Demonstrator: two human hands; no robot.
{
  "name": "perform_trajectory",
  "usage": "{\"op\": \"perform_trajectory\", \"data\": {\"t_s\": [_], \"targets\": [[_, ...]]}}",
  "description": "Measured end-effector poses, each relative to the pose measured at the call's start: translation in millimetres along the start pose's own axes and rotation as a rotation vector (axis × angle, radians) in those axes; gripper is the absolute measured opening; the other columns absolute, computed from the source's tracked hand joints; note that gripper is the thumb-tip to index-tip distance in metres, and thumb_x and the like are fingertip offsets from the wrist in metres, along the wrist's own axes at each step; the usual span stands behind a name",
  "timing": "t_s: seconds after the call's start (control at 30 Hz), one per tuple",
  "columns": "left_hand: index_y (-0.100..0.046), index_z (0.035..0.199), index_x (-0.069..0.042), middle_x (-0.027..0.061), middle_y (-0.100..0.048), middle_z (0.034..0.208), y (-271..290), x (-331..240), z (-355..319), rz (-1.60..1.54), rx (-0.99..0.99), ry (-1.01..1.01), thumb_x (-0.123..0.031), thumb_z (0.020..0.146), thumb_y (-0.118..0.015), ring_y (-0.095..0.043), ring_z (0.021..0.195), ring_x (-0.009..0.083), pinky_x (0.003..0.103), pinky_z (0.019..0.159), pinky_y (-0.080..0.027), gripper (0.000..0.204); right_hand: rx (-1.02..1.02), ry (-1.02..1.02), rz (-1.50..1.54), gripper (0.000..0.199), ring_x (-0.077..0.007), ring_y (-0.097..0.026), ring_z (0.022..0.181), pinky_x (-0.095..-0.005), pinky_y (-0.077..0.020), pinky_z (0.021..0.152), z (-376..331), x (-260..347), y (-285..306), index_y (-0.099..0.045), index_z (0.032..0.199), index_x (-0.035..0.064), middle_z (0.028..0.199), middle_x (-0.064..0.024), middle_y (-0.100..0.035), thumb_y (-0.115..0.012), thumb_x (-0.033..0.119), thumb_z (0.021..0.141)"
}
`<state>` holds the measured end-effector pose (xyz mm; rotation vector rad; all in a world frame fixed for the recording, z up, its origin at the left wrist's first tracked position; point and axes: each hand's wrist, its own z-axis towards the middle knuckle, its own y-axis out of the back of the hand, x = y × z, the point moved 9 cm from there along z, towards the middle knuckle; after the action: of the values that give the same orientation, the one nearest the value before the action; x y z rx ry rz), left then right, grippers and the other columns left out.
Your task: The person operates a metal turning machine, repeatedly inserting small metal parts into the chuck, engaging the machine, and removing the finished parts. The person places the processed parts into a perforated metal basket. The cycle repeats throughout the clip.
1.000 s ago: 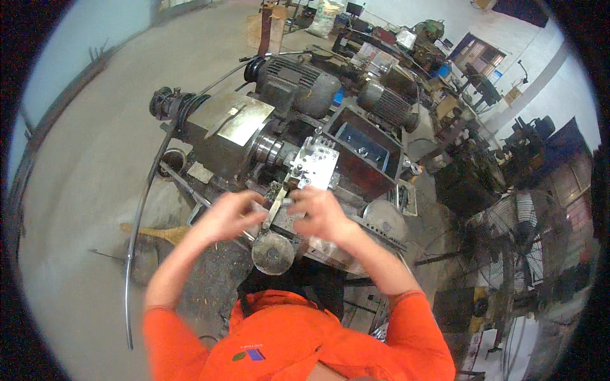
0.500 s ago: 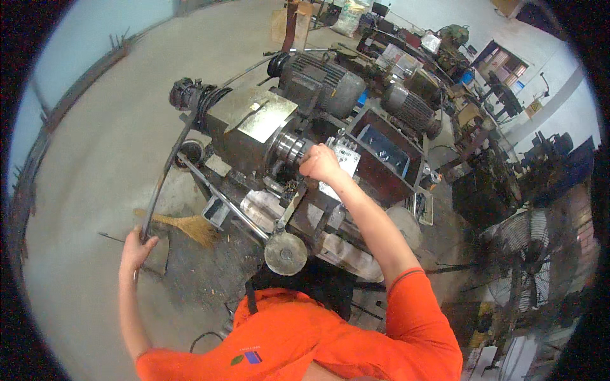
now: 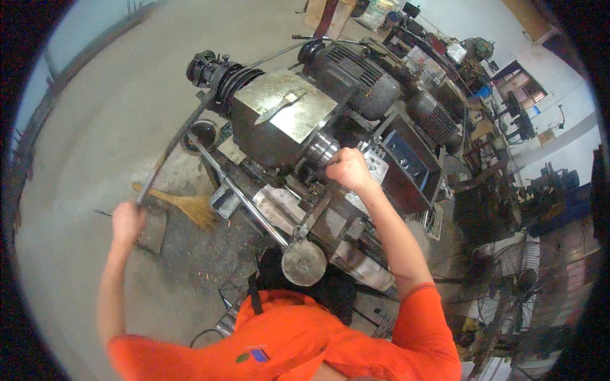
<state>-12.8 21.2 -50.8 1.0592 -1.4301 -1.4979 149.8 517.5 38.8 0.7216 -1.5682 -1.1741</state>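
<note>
My left hand (image 3: 129,222), a little blurred, is closed round the lower end of a long metal lever (image 3: 167,155) left of a small lathe. The lever slants up to the dark pulley end of the grey headstock (image 3: 270,136). My right hand (image 3: 349,170) is a fist at the mouth of the shiny round spindle nose (image 3: 321,150). Whatever its fingers grip there is hidden behind them. Just beyond that hand lies a pale metal block with holes (image 3: 375,164). A brush (image 3: 279,108) rests on top of the headstock.
A round metal disc (image 3: 304,263) and a shiny bar (image 3: 257,218) stick out toward me. On the floor at the left are a straw broom (image 3: 190,207) and a dustpan (image 3: 154,232). Motors (image 3: 359,79) stand behind, a fan (image 3: 508,286) at the right.
My left hand has moved slightly left and nearer me, still on the lever. My right hand stays at the spindle. The whole view has shifted, with the lathe now further right.
</note>
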Motion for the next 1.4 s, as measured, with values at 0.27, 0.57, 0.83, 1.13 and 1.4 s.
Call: {"op": "perform_trajectory", "data": {"t_s": [0.27, 0.57, 0.83, 1.13, 1.4], "targets": [[-0.057, 0.090, -0.003, 0.0161, -0.062, 0.074, 22.0, 98.7, 126.3, 0.315, -0.271, -0.143, -0.004, 0.074, -0.054, -0.062, 0.069, 0.0298, 0.041, 0.061, -0.050, 0.017, -0.150, 0.010, 0.033, 0.021, -0.0368, -0.060, 0.063, -0.0390, -0.0501, 0.062, -0.6, -4.8, 3.4, -0.067, 0.067, 0.0042, 0.063, -0.0213, -0.059, -0.058, 0.018, 0.054], [-0.059, 0.110, -0.005, 0.0138, -0.065, 0.085, 51.4, -7.2, 85.6, -0.104, -0.918, -0.344, -0.017, 0.080, -0.055, -0.062, 0.078, 0.0327, 0.040, 0.069, -0.050, 0.033, -0.286, 0.344, -0.142, 0.012, -0.0312, -0.060, 0.078, -0.0378, -0.0484, 0.070, -25.5, 12.3, 15.2, -0.066, 0.062, 0.0072, 0.084, -0.0096, -0.066, -0.061, 0.015, 0.054], [-0.058, 0.104, -0.007, 0.0164, -0.064, 0.095, -211.5, -173.2, 44.1, -0.293, 0.214, -0.315, -0.036, 0.071, -0.067, -0.061, 0.087, 0.0356, 0.042, 0.071, -0.050, 0.045, -0.509, 0.155, 0.126, 0.032, -0.0305, -0.056, 0.094, -0.0362, -0.0460, 0.081, -175.5, -39.9, 77.6, -0.065, 0.084, 0.0045, 0.102, -0.0129, -0.062, -0.060, 0.008, 0.053], [-0.062, 0.098, -0.016, 0.0091, -0.066, 0.090, -202.3, -199.3, 81.9, 0.402, 0.241, -0.588, -0.026, 0.073, -0.065, -0.063, 0.087, 0.0285, 0.039, 0.068, -0.051, 0.028, -0.521, -0.655, -0.066, 0.037, -0.0311, -0.061, 0.093, -0.0343, -0.0463, 0.082, -396.0, -225.6, 65.4, -0.067, 0.094, 0.0021, 0.094, -0.0196, -0.064, -0.062, 0.007, 0.057], [-0.062, 0.094, 0.000, 0.0156, -0.062, 0.069, -136.4, -138.6, 106.8, -0.760, 0.199, -0.207, -0.027, 0.081, -0.058, -0.062, 0.058, 0.0228, 0.035, 0.055, -0.048, 0.030, -0.161, -1.341, -0.355, 0.019, -0.0369, -0.061, 0.076, -0.0436, -0.0494, 0.071, -656.7, -365.2, -39.2, -0.062, 0.076, 0.0059, 0.076, -0.0165, -0.063, -0.061, 0.020, 0.063]]}}
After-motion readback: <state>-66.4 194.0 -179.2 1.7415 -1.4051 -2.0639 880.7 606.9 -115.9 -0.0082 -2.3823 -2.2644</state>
